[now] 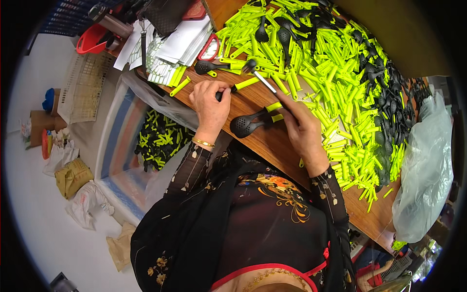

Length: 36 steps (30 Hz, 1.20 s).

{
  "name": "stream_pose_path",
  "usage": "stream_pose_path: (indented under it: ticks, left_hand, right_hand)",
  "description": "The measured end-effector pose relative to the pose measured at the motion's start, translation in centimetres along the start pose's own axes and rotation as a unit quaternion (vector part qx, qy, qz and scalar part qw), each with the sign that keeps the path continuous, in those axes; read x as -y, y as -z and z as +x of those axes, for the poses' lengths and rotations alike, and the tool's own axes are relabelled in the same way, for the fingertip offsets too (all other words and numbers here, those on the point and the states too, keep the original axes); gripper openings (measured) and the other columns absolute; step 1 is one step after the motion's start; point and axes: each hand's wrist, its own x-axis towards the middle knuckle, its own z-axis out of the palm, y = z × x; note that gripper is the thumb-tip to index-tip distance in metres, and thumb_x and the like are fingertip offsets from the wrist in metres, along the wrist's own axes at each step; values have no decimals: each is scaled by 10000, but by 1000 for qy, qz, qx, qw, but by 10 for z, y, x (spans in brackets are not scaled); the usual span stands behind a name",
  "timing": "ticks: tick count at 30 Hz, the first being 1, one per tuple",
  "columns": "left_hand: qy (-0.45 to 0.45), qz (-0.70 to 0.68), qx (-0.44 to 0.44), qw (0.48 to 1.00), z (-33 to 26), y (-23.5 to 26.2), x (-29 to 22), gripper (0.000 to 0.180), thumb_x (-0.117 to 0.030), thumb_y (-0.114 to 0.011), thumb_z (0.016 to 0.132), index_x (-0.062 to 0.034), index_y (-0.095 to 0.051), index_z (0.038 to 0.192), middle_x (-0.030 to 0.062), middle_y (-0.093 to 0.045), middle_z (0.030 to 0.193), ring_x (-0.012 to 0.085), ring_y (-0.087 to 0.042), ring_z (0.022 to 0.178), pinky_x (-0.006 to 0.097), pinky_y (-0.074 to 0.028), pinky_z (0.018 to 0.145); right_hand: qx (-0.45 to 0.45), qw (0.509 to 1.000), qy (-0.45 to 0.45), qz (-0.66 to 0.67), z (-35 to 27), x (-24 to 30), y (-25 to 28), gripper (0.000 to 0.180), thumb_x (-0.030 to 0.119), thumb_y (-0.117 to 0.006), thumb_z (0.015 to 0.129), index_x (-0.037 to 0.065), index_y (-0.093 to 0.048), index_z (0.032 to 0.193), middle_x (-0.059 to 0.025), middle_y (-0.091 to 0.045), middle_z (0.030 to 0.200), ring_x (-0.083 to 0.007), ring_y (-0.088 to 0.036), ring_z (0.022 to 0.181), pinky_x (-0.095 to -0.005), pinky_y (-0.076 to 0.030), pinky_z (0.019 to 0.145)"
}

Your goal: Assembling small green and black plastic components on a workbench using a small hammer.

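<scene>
My left hand is closed around a black kitchen utensil whose lime-green handle points right over the wooden table; its head is mostly hidden in my fingers. My right hand grips what looks like a small hammer, with a pale shaft and a dark head blurred by motion. The hammer's head is just above the green handle. Between my hands, a black slotted spoon lies at the table's near edge, its green handle close to my right fingers. Another black slotted spoon rests beyond my left hand.
A large heap of loose green handles and black utensil heads covers the table. Papers and red-handled scissors lie far left. Below left, a plastic-lined striped container holds joined utensils. A clear plastic bag hangs right.
</scene>
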Motion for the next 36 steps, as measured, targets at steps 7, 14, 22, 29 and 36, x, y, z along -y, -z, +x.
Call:
stream_pose_path:
  ticks: [7,14,22,29,36]
  left_hand:
    - [5,18,20,1000,0,1,1,80,-188,-800,890,-144,-769,948,-2,-695,978,253,-604,1138,444,-373,1022]
    - [-4,12,9,1000,-1,-2,2,70,-171,-810,881,-154,-751,914,-29,-657,958,246,-584,1134,450,-358,1019]
    - [-9,-8,18,1000,0,5,-5,127,-194,-799,911,-181,-791,1037,-43,-668,968,232,-590,1119,440,-355,1019]
    - [-164,58,52,983,5,14,-19,302,-223,-804,919,-186,-789,1218,23,-677,1055,255,-611,1072,437,-417,954]
    - [-86,-78,143,983,15,18,-20,224,-99,-725,975,-84,-719,1199,128,-668,1057,377,-683,966,458,-560,822]
  right_hand:
    - [121,986,-41,-108,1,8,0,441,67,-735,995,201,-717,1415,-149,-747,993,-349,-729,797,-402,-582,703]
    - [101,990,-35,-88,-7,0,-8,422,114,-710,1014,220,-709,1423,-160,-759,1024,-384,-731,835,-428,-595,717]
    - [82,992,-93,14,-11,-13,9,432,85,-700,1026,145,-679,1454,-185,-774,1210,-356,-762,1058,-391,-591,911]
    - [61,987,-135,68,-23,-9,32,427,64,-684,1033,105,-670,1458,-179,-752,1313,-328,-743,1182,-383,-567,994]
    - [48,989,-119,79,-27,-7,34,428,66,-689,1034,102,-667,1460,-181,-754,1309,-330,-745,1177,-385,-570,989]
